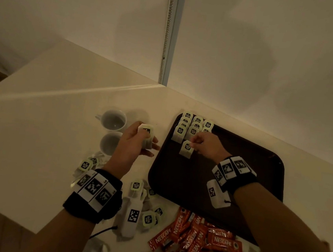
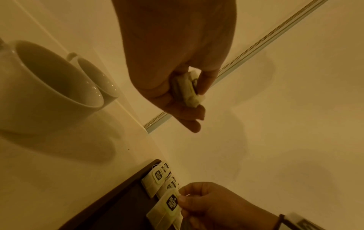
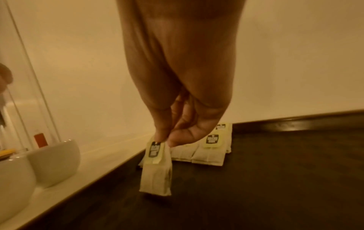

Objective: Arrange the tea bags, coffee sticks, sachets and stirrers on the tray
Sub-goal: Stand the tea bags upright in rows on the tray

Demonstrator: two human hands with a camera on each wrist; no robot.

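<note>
On a cream counter (image 1: 49,113), Nescafé sticks (image 1: 194,239) are heaped nearest. Beyond, a tea bag (image 1: 186,149) is pinched by the right hand (image 1: 206,144) over the dark tray (image 1: 259,176); a tea-bag stack (image 1: 147,137) is gripped by the left hand (image 1: 135,141). Farther lie arranged tea bags (image 1: 192,127), two white cups (image 1: 112,130) and the wall (image 1: 271,54).

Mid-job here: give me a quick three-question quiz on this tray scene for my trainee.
1. True or false: the right hand pinches a tea bag over the tray.
2. What does the left hand hold? A) coffee sticks B) tea bags C) a cup
3. Where do the red coffee sticks lie?

Key: 1 true. 2 B, a small stack. 3 On the counter, at the tray's near edge.
</note>
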